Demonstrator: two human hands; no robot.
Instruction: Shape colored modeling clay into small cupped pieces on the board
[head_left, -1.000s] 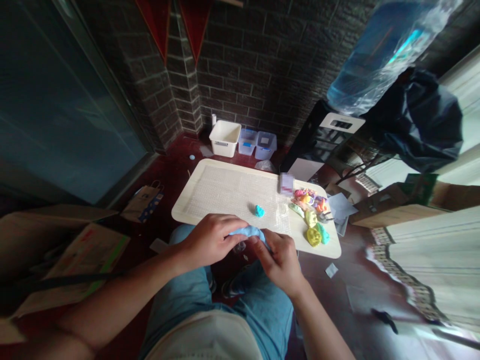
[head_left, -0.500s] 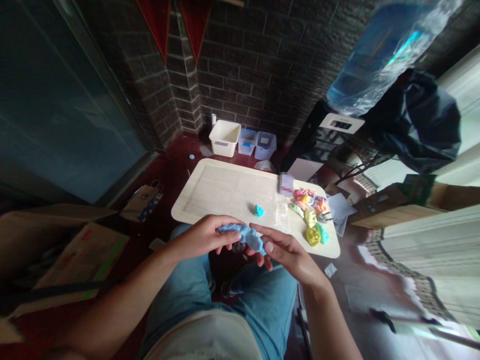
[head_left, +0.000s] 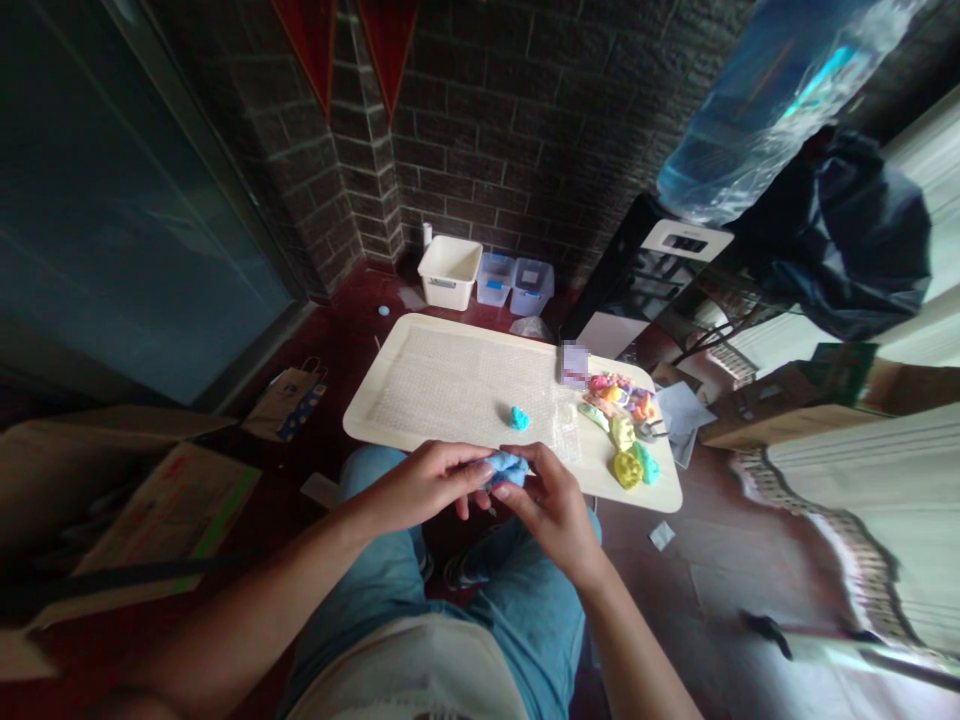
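Note:
Both hands meet over my lap, just in front of a small cream table. My left hand and my right hand pinch a lump of light blue clay between their fingertips. A small turquoise clay piece lies on the table's mesh mat beyond the hands. At the table's right end sits a heap of coloured clay shapes, yellow, green, pink and orange, beside a clear plastic sheet.
A white bin and two clear boxes stand against the brick wall. A water dispenser with a big bottle rises at the right. Cardboard boxes and a paper bag lie left on the floor.
The blue clay, stretched into a long strip half a second ago, is now bunched into a small lump. My right hand has turned over and closed in toward my left.

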